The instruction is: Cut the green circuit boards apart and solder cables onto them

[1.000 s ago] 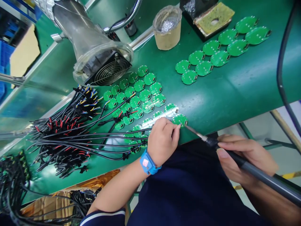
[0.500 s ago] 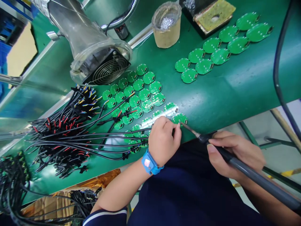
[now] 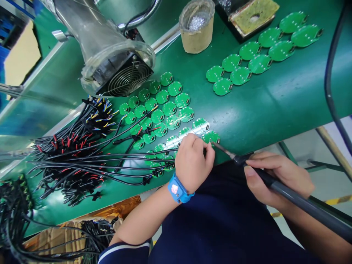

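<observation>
My right hand (image 3: 277,179) grips a soldering iron (image 3: 264,176) by its dark handle. The iron's tip meets the edge of a round green circuit board (image 3: 211,137) near the table's front edge. Beside that board my left hand (image 3: 194,159), with a blue wrist strap (image 3: 178,190), is closed, thumb and fingertips pinched together. What they pinch is hidden from view. Black cables (image 3: 143,158) run from the left up to the left hand and pass out of sight behind it. Rows of similar boards (image 3: 169,109) lie just beyond this hand, some of them under the cables.
A fume duct with a fan grille (image 3: 128,77) overhangs the table at upper left. Behind stand a tan cup of solder bits (image 3: 198,38) and a yellow sponge (image 3: 254,18) in a holder. More boards (image 3: 260,64) lie at right. A cable heap (image 3: 71,154) covers the left.
The view has shifted slightly. Both hands and the iron hold nearly the same places, with the tip still at the same board.
</observation>
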`<act>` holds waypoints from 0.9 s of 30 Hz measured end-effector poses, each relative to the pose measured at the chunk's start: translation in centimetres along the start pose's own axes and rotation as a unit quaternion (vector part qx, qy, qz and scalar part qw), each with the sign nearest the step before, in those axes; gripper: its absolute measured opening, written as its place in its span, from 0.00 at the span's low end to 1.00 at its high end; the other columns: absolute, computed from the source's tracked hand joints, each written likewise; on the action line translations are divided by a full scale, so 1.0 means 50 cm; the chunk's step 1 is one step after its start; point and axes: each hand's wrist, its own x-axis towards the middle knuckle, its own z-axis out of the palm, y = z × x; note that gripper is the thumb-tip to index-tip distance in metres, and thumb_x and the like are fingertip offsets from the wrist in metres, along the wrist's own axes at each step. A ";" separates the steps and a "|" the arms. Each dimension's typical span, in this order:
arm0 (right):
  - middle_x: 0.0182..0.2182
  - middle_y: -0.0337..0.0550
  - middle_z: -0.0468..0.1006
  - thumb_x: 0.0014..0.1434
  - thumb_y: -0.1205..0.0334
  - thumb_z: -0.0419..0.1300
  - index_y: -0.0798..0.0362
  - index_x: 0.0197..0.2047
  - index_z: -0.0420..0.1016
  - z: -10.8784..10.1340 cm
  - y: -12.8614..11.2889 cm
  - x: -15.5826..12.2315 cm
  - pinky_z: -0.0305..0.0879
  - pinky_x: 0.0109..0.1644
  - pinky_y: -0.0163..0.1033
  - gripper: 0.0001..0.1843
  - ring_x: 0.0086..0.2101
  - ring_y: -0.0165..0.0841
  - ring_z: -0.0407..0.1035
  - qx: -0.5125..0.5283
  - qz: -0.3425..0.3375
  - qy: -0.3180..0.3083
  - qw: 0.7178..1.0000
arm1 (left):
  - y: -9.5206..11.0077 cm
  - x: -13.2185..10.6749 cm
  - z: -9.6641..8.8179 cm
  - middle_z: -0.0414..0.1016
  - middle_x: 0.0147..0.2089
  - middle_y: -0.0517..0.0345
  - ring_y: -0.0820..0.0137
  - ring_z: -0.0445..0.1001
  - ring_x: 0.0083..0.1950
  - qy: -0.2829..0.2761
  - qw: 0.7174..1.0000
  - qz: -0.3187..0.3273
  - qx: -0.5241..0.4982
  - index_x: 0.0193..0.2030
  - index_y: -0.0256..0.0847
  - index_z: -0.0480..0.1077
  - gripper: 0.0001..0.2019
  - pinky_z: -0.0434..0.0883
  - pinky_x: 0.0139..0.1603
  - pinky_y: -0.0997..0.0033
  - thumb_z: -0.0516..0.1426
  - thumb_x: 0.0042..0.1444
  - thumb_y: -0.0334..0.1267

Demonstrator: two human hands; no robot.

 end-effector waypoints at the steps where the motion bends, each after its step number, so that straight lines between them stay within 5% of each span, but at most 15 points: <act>1: 0.26 0.39 0.74 0.49 0.68 0.61 0.49 0.36 0.70 0.000 0.001 0.001 0.64 0.24 0.35 0.10 0.24 0.30 0.70 0.002 -0.007 -0.001 1.000 | 0.000 0.000 0.000 0.63 0.30 0.54 0.69 0.63 0.36 0.000 1.000 0.000 0.000 0.26 0.38 0.64 0.08 0.64 0.37 0.66 0.52 0.57 0.34; 6: 0.27 0.40 0.74 0.49 0.68 0.61 0.51 0.35 0.71 -0.006 0.006 0.003 0.63 0.24 0.34 0.08 0.25 0.30 0.70 0.044 0.053 -0.011 0.998 | 0.000 0.001 0.002 0.62 0.30 0.54 0.68 0.63 0.36 0.001 1.000 -0.002 0.006 0.26 0.38 0.63 0.09 0.64 0.37 0.66 0.51 0.57 0.34; 11: 0.27 0.42 0.73 0.46 0.71 0.62 0.53 0.34 0.71 -0.010 0.023 0.004 0.63 0.23 0.36 0.09 0.25 0.32 0.69 0.134 0.061 0.061 0.987 | 0.000 0.000 0.001 0.62 0.31 0.54 0.68 0.63 0.37 -0.004 1.000 -0.004 0.007 0.26 0.37 0.63 0.09 0.64 0.38 0.66 0.51 0.57 0.34; 27: 0.28 0.39 0.72 0.48 0.69 0.62 0.53 0.35 0.70 -0.003 0.017 0.022 0.61 0.25 0.35 0.09 0.24 0.27 0.67 0.084 0.050 -0.030 0.995 | -0.005 -0.004 -0.010 0.62 0.35 0.55 0.70 0.63 0.40 -0.003 0.997 -0.017 -0.071 0.33 0.38 0.68 0.04 0.66 0.41 0.67 0.53 0.58 0.33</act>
